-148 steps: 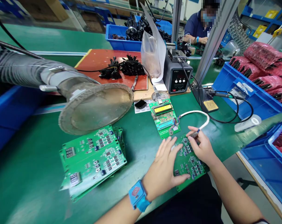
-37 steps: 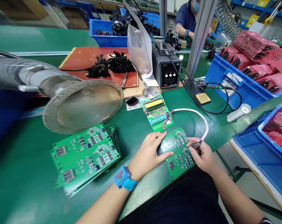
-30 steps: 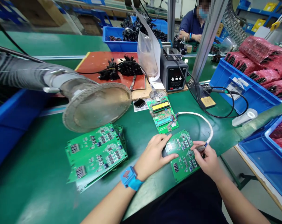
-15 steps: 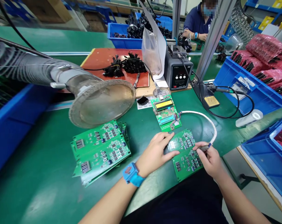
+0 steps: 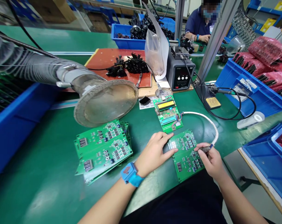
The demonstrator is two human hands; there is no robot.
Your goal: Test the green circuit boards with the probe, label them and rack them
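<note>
My left hand, with a blue wrist strap, rests at the left edge of a green circuit board panel, thumb and fingers apart. Between the fingertips of my right hand is a probe connector, its tip at the panel's right part. A white sleeved cable runs from it to a green programmer board with a lit yellow display. More board panels lie stacked to the left.
A round fume hood overhangs the left stack. Behind are a soldering station and iron stand. Blue bins stand at the right. A co-worker sits across the bench.
The whole view has shifted slightly, with the bench things appearing a little further right. Both hands keep nearly the same place at the panel.
</note>
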